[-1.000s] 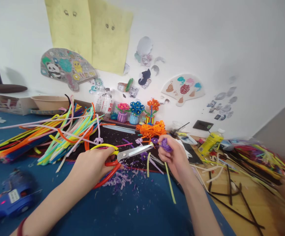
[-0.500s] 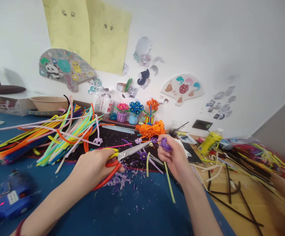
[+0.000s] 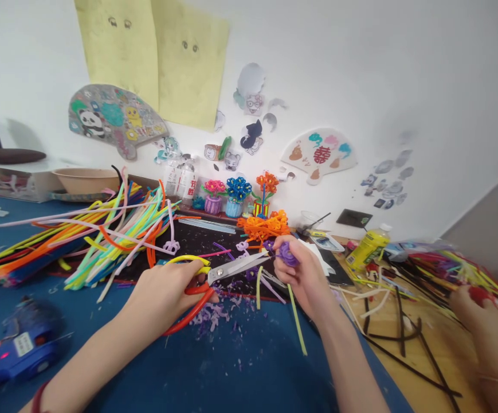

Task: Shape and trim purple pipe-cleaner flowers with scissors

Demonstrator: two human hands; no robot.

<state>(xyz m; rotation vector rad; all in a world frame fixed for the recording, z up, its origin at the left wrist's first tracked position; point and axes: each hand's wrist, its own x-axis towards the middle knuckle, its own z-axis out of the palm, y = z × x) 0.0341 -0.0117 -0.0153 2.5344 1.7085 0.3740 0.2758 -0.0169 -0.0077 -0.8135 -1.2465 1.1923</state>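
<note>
My left hand point(image 3: 169, 292) is closed on the red and yellow handles of a pair of scissors point(image 3: 231, 268), whose blades are slightly parted and point right. The blade tips are close to my right hand point(image 3: 298, 269), which pinches a purple pipe-cleaner piece point(image 3: 287, 254) between its fingers. Under the scissors lie purple fluff clippings point(image 3: 210, 318) on the blue table. Light green strips point(image 3: 295, 321) lie below my right hand. An orange pile of pipe-cleaner shapes point(image 3: 266, 225) sits just behind the blades.
Bundled colored pipe cleaners point(image 3: 115, 235) lie at left, with a blue glue gun point(image 3: 20, 344) in front. Small potted flowers point(image 3: 235, 195) stand by the wall. A yellow bottle point(image 3: 368, 248) is at right, near another person's hands point(image 3: 485, 321) and black strips point(image 3: 429, 355).
The scissor blades have parted a little and tilted slightly. The other person's hands have come further into view at the right, around a red thing.
</note>
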